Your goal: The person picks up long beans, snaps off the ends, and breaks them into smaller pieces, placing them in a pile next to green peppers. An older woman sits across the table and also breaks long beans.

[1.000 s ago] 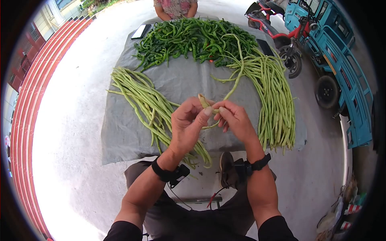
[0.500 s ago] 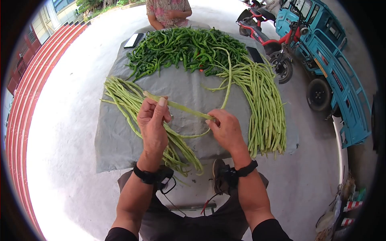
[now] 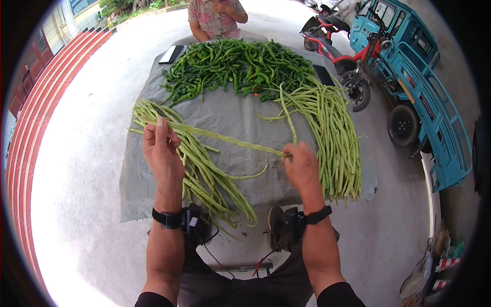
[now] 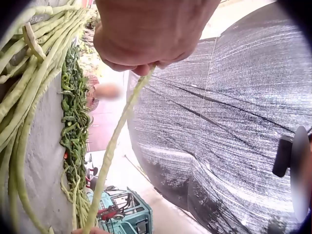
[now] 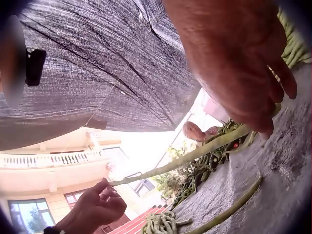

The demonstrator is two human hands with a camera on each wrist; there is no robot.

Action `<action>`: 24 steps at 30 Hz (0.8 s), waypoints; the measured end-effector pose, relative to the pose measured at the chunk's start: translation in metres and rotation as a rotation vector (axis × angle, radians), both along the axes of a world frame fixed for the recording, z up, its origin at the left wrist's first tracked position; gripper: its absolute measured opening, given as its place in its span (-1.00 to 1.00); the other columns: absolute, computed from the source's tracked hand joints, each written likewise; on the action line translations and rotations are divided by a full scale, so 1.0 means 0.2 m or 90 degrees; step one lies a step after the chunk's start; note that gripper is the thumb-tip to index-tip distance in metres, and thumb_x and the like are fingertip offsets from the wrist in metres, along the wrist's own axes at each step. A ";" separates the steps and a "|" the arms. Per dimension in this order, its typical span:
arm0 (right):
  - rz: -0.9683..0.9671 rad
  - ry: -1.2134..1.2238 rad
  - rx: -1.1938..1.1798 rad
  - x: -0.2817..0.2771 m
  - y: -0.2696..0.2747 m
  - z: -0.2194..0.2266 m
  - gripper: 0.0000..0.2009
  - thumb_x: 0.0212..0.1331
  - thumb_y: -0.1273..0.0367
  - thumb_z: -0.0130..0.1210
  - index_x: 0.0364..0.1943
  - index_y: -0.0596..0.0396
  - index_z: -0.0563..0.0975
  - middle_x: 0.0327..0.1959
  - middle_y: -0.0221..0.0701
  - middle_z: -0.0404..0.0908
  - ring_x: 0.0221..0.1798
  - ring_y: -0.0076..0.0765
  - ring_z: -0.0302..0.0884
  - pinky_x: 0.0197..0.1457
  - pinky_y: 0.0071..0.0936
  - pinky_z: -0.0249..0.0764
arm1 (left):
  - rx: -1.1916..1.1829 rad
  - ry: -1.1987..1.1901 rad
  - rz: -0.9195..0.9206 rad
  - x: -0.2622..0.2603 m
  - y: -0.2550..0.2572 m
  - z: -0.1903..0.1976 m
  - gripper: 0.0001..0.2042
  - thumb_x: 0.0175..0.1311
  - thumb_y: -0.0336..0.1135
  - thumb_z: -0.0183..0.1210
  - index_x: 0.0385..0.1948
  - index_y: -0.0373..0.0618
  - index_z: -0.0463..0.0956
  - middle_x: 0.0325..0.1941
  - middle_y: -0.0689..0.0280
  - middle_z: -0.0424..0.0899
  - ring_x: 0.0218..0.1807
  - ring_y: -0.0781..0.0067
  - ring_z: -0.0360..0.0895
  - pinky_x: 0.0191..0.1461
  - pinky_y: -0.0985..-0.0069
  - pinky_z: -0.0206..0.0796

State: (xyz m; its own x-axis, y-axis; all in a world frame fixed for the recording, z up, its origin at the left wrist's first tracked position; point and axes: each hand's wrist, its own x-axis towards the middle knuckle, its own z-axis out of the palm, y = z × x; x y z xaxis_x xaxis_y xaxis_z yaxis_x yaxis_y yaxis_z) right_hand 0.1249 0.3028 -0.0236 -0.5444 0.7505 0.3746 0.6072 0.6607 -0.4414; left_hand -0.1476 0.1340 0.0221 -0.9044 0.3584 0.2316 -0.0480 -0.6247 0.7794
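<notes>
One long green bean (image 3: pixel 225 138) is stretched between the two hands above the grey cloth. The left hand (image 3: pixel 164 153) pinches its left end between thumb and fingers, over the left bean pile (image 3: pixel 209 171). At the bean's other end the right hand (image 3: pixel 302 166) grips it, low over the cloth beside the right bean pile (image 3: pixel 340 138). A further length of bean (image 3: pixel 288 115) rises from the right hand toward the peppers. In the right wrist view the taut bean (image 5: pixel 180 161) runs to the left hand (image 5: pixel 97 207).
Green peppers (image 3: pixel 230 66) are heaped along the far side of the cloth-covered table (image 3: pixel 138 189). Two phones lie at its far corners, one white-faced (image 3: pixel 171 54), one dark (image 3: pixel 323 75). A person (image 3: pixel 217 20) sits opposite. A blue cargo tricycle (image 3: pixel 424 102) stands at the right.
The hands have moved apart from their close position, the left hand going left and the right hand slightly right and down. The bean between them now spans a wider gap.
</notes>
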 end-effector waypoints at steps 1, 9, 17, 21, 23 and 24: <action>-0.005 0.000 0.007 0.00 0.00 0.01 -0.80 0.07 0.50 0.35 -0.21 0.01 0.66 -0.22 -0.22 0.52 -0.08 0.08 0.54 -0.02 -0.07 0.47 | 0.001 0.002 0.004 -0.01 0.00 0.00 -0.79 0.54 -0.25 0.25 -0.35 -0.03 0.47 -0.46 0.47 0.50 -0.45 0.71 0.37 -0.39 0.69 0.18; -0.053 0.037 0.054 -0.01 0.02 0.09 -0.77 0.00 0.60 0.35 -0.23 0.08 0.63 -0.13 -0.26 0.47 0.05 0.02 0.47 0.08 -0.10 0.46 | 0.010 -0.006 0.036 -0.07 -0.03 -0.01 -0.77 0.50 -0.23 0.29 -0.35 -0.05 0.47 -0.44 0.43 0.52 -0.48 0.69 0.38 -0.41 0.68 0.19; 0.003 0.185 0.198 -0.02 0.06 0.19 -0.77 0.13 0.67 0.19 -0.15 0.16 0.53 -0.06 -0.24 0.53 0.09 0.03 0.47 0.14 -0.08 0.42 | 0.041 -0.043 0.130 -0.22 -0.13 0.01 -0.79 0.52 -0.14 0.28 -0.28 0.01 0.51 -0.37 0.48 0.53 -0.41 0.69 0.44 -0.35 0.66 0.28; 0.062 0.278 0.228 -0.03 0.01 0.25 -0.77 0.20 0.67 0.14 -0.09 0.16 0.55 -0.09 -0.23 0.59 0.07 0.01 0.51 0.19 -0.13 0.43 | 0.026 -0.051 0.184 -0.31 -0.20 0.02 -0.77 0.53 -0.08 0.25 -0.18 -0.01 0.52 -0.31 0.45 0.55 -0.35 0.62 0.50 -0.33 0.61 0.29; 0.085 0.309 0.221 -0.02 -0.01 0.25 -0.76 0.22 0.67 0.13 -0.06 0.16 0.56 -0.10 -0.24 0.58 0.01 -0.05 0.54 0.15 -0.19 0.45 | 0.035 -0.061 0.216 -0.34 -0.22 0.02 -0.74 0.55 -0.06 0.21 -0.21 -0.03 0.49 -0.36 0.43 0.58 -0.38 0.65 0.52 -0.38 0.65 0.29; 0.097 0.323 0.218 -0.02 -0.02 0.24 -0.75 0.23 0.67 0.13 -0.05 0.16 0.56 -0.11 -0.24 0.58 -0.02 -0.08 0.55 0.14 -0.22 0.46 | 0.040 -0.066 0.232 -0.36 -0.23 0.02 -0.73 0.57 -0.05 0.20 -0.22 -0.04 0.48 -0.39 0.42 0.59 -0.40 0.67 0.54 -0.41 0.66 0.30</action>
